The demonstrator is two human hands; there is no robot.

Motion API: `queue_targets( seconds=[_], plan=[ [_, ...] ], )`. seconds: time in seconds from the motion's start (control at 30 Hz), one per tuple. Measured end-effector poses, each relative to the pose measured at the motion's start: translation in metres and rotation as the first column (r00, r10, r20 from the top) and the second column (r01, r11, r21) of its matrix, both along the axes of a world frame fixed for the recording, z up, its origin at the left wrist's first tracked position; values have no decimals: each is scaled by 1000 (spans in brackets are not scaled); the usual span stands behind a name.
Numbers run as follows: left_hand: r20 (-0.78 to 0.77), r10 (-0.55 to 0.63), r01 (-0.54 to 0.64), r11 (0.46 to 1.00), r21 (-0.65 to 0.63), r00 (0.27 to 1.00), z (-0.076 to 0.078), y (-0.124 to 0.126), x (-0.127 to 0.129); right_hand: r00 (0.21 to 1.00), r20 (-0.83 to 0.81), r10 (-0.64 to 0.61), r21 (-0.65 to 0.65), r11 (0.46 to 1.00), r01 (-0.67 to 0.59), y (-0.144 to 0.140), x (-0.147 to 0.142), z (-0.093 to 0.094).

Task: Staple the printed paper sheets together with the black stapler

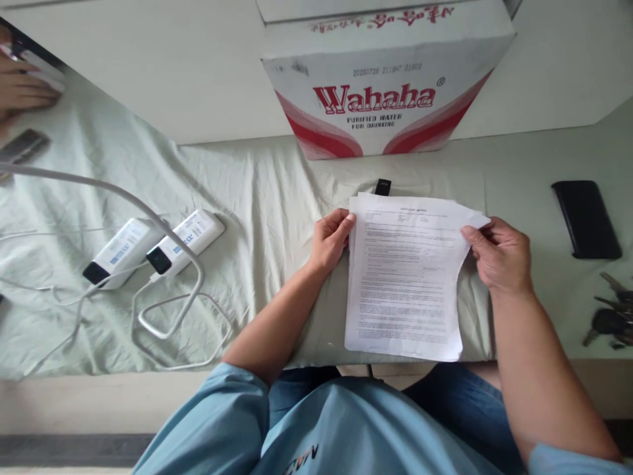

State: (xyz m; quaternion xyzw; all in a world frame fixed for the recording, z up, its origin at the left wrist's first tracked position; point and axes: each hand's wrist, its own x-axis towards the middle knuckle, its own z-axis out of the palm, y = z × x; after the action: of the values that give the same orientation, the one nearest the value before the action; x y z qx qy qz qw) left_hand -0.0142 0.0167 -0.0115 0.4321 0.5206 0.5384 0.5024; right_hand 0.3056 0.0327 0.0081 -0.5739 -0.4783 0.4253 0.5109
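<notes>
Both hands (left (330, 239), right (499, 254)) pinch paper stack (403, 277) edges, forearms angled inward.

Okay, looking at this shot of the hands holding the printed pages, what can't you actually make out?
Head view only:
- Stack of white printed paper sheets: body text too small.
- Small black object: half hidden behind the sheets.
- Bunch of dark keys: cut off by right edge.
- Another person's hand: cut off at left edge.

Pale green cloth (257, 191) over table, white wall (163, 72) behind
</notes>
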Motion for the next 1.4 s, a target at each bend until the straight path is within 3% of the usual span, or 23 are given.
queue_targets(
  seconds=[0.17,0.37,0.57,0.9,1.07,1.4],
  plan=[
    [11,26,-27,995,94,1000,-1,0,2,998,9,-63,47,997,63,2,2,-7],
    [-60,30,-26,997,66,998,-2,-2,1,971,170,-170,199,971,135,0,6,-11],
    [-248,83,-55,991,118,965,1,-2,1,978,86,-191,274,948,161,2,6,-13],
    [-387,107,-81,993,84,916,3,-3,2,985,72,-158,210,968,140,-1,3,-13],
    [-477,153,-99,986,136,866,6,-4,2,985,94,-146,170,977,129,-3,-2,-16],
    [-459,148,-83,984,160,876,6,-7,2,989,97,-111,180,979,92,-3,-1,-26]
  ],
)
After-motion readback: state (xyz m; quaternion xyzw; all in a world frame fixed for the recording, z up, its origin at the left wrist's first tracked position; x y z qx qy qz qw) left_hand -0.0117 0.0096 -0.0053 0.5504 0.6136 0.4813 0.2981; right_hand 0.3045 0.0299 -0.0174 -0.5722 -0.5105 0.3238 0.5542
